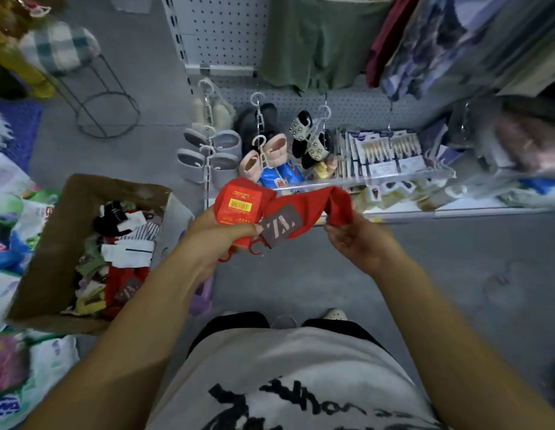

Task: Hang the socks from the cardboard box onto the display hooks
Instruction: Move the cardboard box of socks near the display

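A: Surroundings first, quick.

B: Open cardboard box [49,243] on the floor at the person's left. Loose socks [127,246] heaped inside: black, striped, white, green, red. Printed bags [9,212] crowd the box's far left side.

A: Ahead?

B: Pegboard [226,29]. Grey slippers [221,145], pink slippers [270,152] and studded black shoes [311,139] hang low on it from white hangers. A green garment [316,41] hangs above them. Carded packs [388,150] sit to the right, behind a clear shelf rail [394,176]. Stool [60,48] with a plaid cushion at far left, well apart.

A: Anything in the way?

B: The slippers and shoes fill the lower pegboard right behind the held item. The rail runs just beyond it too.

A: Hands?

B: Left hand [220,240] grips a pair of red socks [304,209] at the end with the red card sleeve [239,203], barcode side up. Fingers are curled underneath and the thumb lies across the front, near a grey tag [280,226]. Red plastic hooks [254,250] poke out just below that hand.

A: Right?

B: Right hand [356,243] pinches the far end of the red fabric, fingers curled in tight.

A: Sock position?

B: Held between both hands above the floor, right of the box and apart from it, short of the pegboard.
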